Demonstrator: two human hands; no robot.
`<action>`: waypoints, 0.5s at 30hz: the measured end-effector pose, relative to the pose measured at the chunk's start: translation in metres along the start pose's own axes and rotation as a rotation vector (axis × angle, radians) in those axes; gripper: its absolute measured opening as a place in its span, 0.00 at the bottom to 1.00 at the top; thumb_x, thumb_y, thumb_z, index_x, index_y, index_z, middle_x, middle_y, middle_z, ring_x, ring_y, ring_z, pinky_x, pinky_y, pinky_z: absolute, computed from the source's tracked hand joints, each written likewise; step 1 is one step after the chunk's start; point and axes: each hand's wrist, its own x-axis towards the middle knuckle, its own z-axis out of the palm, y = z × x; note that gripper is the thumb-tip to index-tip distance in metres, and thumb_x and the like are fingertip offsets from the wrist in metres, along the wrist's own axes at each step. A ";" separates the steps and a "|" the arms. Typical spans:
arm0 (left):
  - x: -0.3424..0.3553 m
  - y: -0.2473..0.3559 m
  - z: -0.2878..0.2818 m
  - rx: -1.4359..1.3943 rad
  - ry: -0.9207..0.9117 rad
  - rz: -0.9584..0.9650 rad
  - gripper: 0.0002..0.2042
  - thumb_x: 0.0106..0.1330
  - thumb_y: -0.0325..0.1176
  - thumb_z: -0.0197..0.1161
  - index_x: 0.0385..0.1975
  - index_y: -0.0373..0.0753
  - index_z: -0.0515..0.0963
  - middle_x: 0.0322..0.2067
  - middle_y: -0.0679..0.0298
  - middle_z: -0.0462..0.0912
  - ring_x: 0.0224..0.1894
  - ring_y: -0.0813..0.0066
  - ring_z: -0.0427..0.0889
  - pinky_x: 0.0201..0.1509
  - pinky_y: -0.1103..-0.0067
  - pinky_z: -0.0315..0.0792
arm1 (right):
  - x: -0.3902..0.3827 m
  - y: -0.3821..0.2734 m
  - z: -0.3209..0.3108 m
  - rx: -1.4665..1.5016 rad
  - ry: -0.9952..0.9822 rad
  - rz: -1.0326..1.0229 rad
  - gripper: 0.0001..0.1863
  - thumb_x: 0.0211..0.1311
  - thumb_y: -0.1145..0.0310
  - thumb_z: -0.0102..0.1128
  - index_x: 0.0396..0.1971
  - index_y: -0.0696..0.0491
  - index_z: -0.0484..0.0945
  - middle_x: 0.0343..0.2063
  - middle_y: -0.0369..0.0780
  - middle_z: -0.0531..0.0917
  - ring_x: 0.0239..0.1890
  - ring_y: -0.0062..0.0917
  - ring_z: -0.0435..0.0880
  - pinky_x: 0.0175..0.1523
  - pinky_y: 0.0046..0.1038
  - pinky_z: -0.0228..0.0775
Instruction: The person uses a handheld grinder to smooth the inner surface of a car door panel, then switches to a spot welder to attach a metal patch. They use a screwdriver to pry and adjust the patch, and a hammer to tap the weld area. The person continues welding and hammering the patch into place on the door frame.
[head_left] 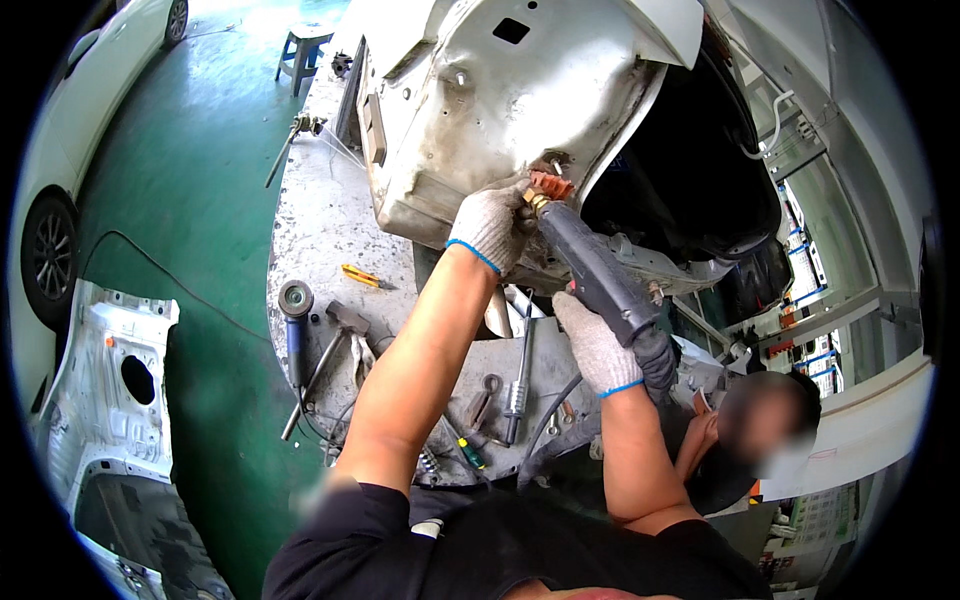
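Observation:
A dark grey, thick cylindrical hand tool (595,262) with a brass collar points up and left at a white car body panel (470,130). Its orange-red front piece (551,184) sits by a rusty spot on the panel's lower edge. My left hand (490,225), in a white knit glove, is closed at the tool's front end beside the collar; its fingertips are partly hidden. Lower down, my right hand (598,345), gloved alike, grips the tool's body from below. A bunched dark grey shape (655,362) adjoins the tool's rear; I cannot tell what it is.
On the worn grey table (330,215) lie an angle grinder (296,320), a hammer (345,320), a yellow cutter knife (366,276), a green-handled screwdriver (470,452) and cables. A co-worker (765,425) is close at right. Left stand a cut metal panel (125,340) and white car (85,130).

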 end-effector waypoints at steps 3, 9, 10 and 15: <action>0.007 -0.003 -0.009 0.037 -0.028 0.030 0.11 0.78 0.28 0.53 0.53 0.34 0.80 0.34 0.65 0.82 0.27 0.82 0.73 0.28 0.86 0.65 | -0.003 -0.011 0.000 0.085 -0.041 0.042 0.10 0.60 0.74 0.71 0.40 0.55 0.81 0.31 0.35 0.81 0.34 0.19 0.79 0.41 0.28 0.74; 0.003 -0.005 -0.003 0.081 0.037 0.043 0.11 0.78 0.28 0.53 0.53 0.37 0.80 0.35 0.67 0.83 0.28 0.83 0.75 0.28 0.87 0.66 | 0.000 -0.004 -0.007 -0.035 -0.041 -0.077 0.10 0.59 0.72 0.71 0.40 0.55 0.81 0.31 0.34 0.81 0.34 0.21 0.79 0.42 0.30 0.74; 0.002 -0.005 -0.002 0.082 0.021 0.047 0.11 0.78 0.28 0.53 0.53 0.37 0.80 0.35 0.67 0.83 0.28 0.83 0.76 0.28 0.87 0.66 | 0.000 -0.005 -0.007 -0.036 -0.040 -0.079 0.10 0.59 0.72 0.71 0.40 0.55 0.81 0.30 0.34 0.81 0.34 0.21 0.79 0.42 0.30 0.74; 0.011 -0.008 -0.012 0.052 -0.015 0.049 0.11 0.77 0.27 0.53 0.53 0.35 0.80 0.38 0.64 0.85 0.29 0.82 0.78 0.28 0.86 0.69 | 0.000 -0.017 -0.008 -0.039 -0.059 -0.013 0.09 0.59 0.72 0.70 0.38 0.55 0.81 0.29 0.34 0.81 0.33 0.21 0.79 0.41 0.30 0.74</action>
